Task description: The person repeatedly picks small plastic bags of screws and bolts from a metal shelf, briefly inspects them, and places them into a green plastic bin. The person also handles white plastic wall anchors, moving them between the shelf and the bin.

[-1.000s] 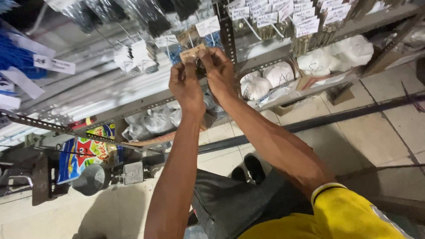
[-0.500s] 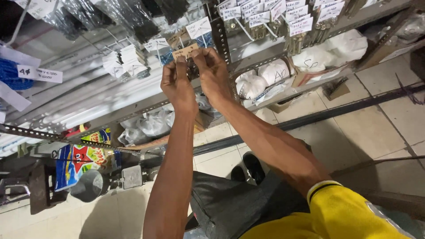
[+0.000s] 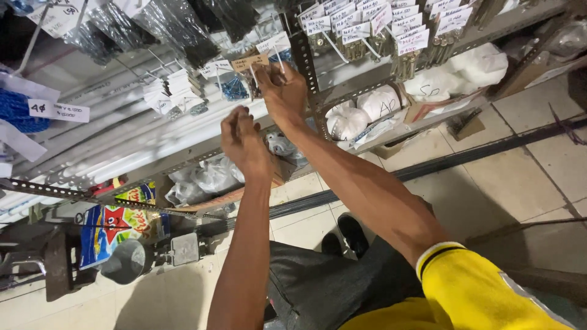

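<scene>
1. Pinching a small brown card tag (image 3: 249, 62) on a hook (image 3: 280, 60) at the rack's upright post (image 3: 306, 55), the right hand (image 3: 282, 91) hides the packet beneath.
2. The left hand (image 3: 243, 142) is loosely curled, apparently holding nothing.
3. Glossy plastic bags (image 3: 165, 24) hang along the top edge.
4. Earlier, both hands gripped the tag; the left has dropped away.

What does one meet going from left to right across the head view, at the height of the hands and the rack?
Blue rope coil → white price tags → left hand → right hand → perforated metal upright → white bags → large white bag.
</scene>
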